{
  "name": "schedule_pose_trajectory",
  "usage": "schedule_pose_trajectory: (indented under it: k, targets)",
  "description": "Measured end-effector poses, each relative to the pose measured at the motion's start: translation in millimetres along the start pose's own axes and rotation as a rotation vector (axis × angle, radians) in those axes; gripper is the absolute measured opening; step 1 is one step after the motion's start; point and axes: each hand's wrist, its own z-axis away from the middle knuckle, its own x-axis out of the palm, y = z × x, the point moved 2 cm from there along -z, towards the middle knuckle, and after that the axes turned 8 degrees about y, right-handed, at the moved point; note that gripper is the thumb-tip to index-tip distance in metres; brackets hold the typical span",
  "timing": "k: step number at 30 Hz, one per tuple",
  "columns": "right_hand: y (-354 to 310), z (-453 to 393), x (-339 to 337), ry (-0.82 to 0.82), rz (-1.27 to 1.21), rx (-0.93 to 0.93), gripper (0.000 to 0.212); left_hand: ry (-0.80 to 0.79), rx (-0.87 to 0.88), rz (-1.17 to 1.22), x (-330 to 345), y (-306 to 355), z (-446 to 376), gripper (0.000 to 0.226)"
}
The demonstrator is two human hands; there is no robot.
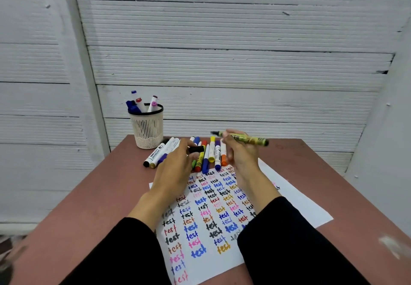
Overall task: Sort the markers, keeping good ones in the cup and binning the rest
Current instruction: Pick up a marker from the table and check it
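Observation:
My right hand [241, 151] grips a yellow-green marker [251, 139] with its black tip bared and pointing left, held level above the table. My left hand [175, 169] pinches the marker's black cap [196, 149] between thumb and fingers. Beneath both hands lies a row of several capped markers [211, 155] in blue, yellow, purple, orange and red. More white-bodied markers [159, 153] lie to the left. A white mesh cup [147, 127] with a black rim stands at the back left, holding several markers.
A white sheet [200, 218] covered in coloured "test" words lies on the brown table [89, 195], with a second sheet [300, 200] under it at the right. White panelled walls close in behind and on both sides. No bin is in view.

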Motion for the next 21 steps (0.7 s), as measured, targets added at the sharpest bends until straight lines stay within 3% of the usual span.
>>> schedule_pose_trajectory:
  k: [4, 7, 10, 21]
  targets:
    - [-0.9, 1.4, 0.5, -0.064, -0.069, 0.094, 0.031, -0.004, -0.014, 0.002, -0.5, 0.1, 0.9, 0.014]
    - [-2.9, 1.1, -0.2, 0.053, -0.006, 0.057, 0.018, -0.003, -0.014, 0.001, -0.5, -0.5, 2.1, 0.015]
    - [-1.5, -2.6, -4.3, 0.188, 0.024, 0.018, 0.023, -0.003, -0.015, -0.009, -0.7, -0.3, 2.4, 0.014]
    - [-1.1, -3.3, -5.0, 0.196, -0.002, 0.052, 0.024, -0.014, -0.028, 0.052, 0.9, -2.4, -0.5, 0.020]
